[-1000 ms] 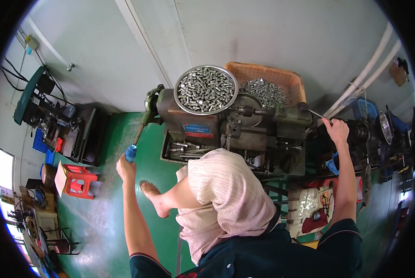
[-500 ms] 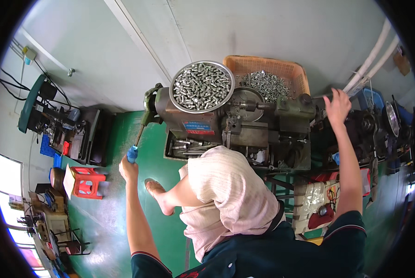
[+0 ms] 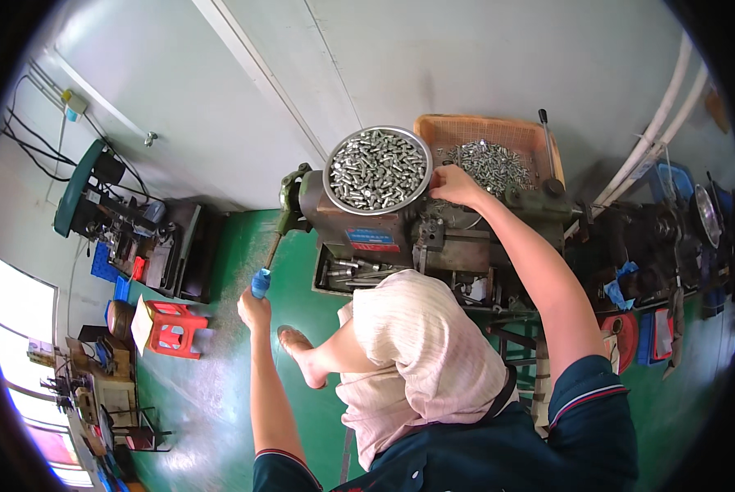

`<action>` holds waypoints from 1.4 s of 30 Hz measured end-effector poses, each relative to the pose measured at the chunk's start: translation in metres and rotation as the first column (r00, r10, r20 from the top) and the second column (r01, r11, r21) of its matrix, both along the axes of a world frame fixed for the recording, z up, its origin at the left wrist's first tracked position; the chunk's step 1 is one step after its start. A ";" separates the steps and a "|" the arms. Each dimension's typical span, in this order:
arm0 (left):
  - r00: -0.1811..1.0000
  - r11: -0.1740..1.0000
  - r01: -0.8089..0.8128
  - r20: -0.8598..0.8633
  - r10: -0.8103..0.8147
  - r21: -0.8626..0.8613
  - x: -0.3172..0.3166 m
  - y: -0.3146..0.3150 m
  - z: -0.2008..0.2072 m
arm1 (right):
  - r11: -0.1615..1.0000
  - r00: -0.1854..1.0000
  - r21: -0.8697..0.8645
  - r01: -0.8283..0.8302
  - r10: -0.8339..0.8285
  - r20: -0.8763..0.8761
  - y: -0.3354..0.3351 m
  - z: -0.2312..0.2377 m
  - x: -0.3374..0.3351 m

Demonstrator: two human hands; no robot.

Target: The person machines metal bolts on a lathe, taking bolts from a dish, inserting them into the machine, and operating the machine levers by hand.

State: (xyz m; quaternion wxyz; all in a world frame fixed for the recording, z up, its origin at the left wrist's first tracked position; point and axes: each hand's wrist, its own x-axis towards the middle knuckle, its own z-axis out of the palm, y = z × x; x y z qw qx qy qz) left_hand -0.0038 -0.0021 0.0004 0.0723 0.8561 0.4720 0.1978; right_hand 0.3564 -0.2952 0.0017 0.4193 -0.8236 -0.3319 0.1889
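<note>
My left hand (image 3: 254,310) is wrapped round the blue-covered grip (image 3: 261,284) of a long lever at the left end of a small bench lathe (image 3: 318,215). My right hand (image 3: 456,185) reaches across to the lathe's spindle area, its fingers curled together; whatever they hold, if anything, is hidden. Just left of those fingers, a round steel bowl (image 3: 328,193) heaped with short metal pins sits on top of the headstock. Behind the hand stands an orange plastic basket (image 3: 433,125) with many small metal parts in it. A black-knobbed lever (image 3: 545,135) rises at the lathe's right end.
A tray (image 3: 321,279) of loose tools lies at the lathe's front left. Red stools (image 3: 175,328) and another machine (image 3: 97,193) stand to the left. More machinery (image 3: 646,238) is on the right, near white pipes (image 3: 658,123) along the wall.
My right hand has left the right-end lever and moved left to the spindle beside the bowl. That lever now points up. My left hand keeps its grip; the whole view has shifted slightly.
</note>
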 end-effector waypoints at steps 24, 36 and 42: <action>0.995 0.993 -0.091 0.029 0.093 -0.079 0.015 -0.074 0.016 | 0.981 0.837 0.192 -0.042 -0.070 0.542 0.032 0.133 -0.082; 0.995 0.991 -0.096 -0.005 0.096 -0.094 0.019 -0.073 0.011 | 0.973 0.968 0.143 -0.179 0.149 0.200 0.048 0.132 -0.077; 0.995 0.995 -0.071 0.061 0.076 -0.075 0.018 -0.074 0.014 | 0.957 0.934 -0.054 0.286 -0.266 0.238 -0.008 0.133 -0.023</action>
